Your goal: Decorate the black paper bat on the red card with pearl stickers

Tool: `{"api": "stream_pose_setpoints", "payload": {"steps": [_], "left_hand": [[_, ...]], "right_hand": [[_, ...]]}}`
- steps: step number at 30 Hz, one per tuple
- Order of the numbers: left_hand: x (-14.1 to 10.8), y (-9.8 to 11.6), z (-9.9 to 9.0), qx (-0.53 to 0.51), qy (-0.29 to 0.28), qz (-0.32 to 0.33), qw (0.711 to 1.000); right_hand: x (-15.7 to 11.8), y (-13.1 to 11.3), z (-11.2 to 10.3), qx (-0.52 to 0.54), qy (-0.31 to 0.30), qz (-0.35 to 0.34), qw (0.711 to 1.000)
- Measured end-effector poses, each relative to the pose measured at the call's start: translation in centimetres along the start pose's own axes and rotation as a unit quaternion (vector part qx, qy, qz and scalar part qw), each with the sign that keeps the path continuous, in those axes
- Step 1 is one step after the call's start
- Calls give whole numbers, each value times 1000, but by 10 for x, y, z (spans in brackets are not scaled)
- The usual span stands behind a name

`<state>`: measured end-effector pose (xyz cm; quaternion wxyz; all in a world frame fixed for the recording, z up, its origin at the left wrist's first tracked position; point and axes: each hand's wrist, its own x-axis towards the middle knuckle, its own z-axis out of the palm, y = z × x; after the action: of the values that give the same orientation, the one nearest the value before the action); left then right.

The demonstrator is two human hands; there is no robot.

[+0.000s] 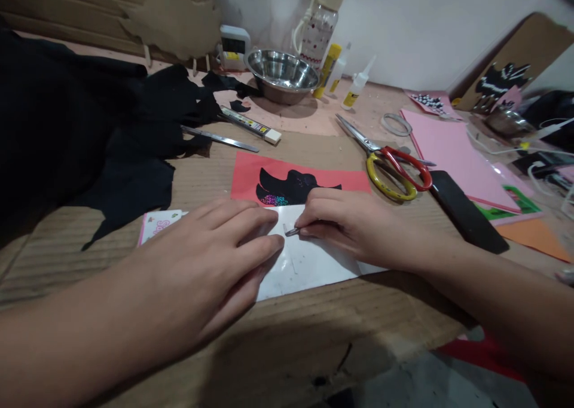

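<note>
A glossy white sheet point(309, 264) lies on cardboard in front of me and overlaps the near edge of a red card point(242, 174). On that card is a black cut-out shape point(287, 183) with a patch of colourful glitter. My left hand point(228, 240) rests on the sheet's left part, fingers stretched out and slightly apart. Closed in a pinch, my right hand point(336, 219) holds a small dark metallic piece point(292, 231) against the sheet, close to my left fingertips. Most of that piece is hidden by the fingers, so its kind is unclear.
Scissors point(385, 163) with red and yellow handles lie right of the card, beside a black flat object point(469, 210). Behind are a metal bowl point(284, 76), glue bottles point(356, 90) and a boxed cutter-like item point(251, 125). Black fabric point(121, 157) spreads left; pink sheets point(452, 151) lie right.
</note>
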<state>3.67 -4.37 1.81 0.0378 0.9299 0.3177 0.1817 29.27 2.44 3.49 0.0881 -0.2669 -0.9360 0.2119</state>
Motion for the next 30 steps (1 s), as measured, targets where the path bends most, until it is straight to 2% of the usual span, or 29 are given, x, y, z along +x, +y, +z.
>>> {"api": "stream_pose_setpoints", "payload": {"steps": [6,13,18,22,25,27,30], "left_hand": [[1,0,-1,-4,4,1,1000],[-1,1,-1,-13,8,-1,1000],[0,2,-3,-18,2,-8,1000],[-2,-6,1,-69,17,-60,996],[-5,-14,8,-128,61,-97,985],[-6,-17,9,-145,98,-98,980],[-3,-15,4,-146,124,-60,980]], "right_hand": [[2,5,-1,52,39,2,998],[1,3,-1,45,13,9,999],[2,3,1,54,97,22,994],[-2,-1,-1,42,121,-42,991],[-6,-5,2,19,134,-93,986],[-7,-8,5,3,148,-110,983],[-8,-13,8,-26,168,-125,978]]}}
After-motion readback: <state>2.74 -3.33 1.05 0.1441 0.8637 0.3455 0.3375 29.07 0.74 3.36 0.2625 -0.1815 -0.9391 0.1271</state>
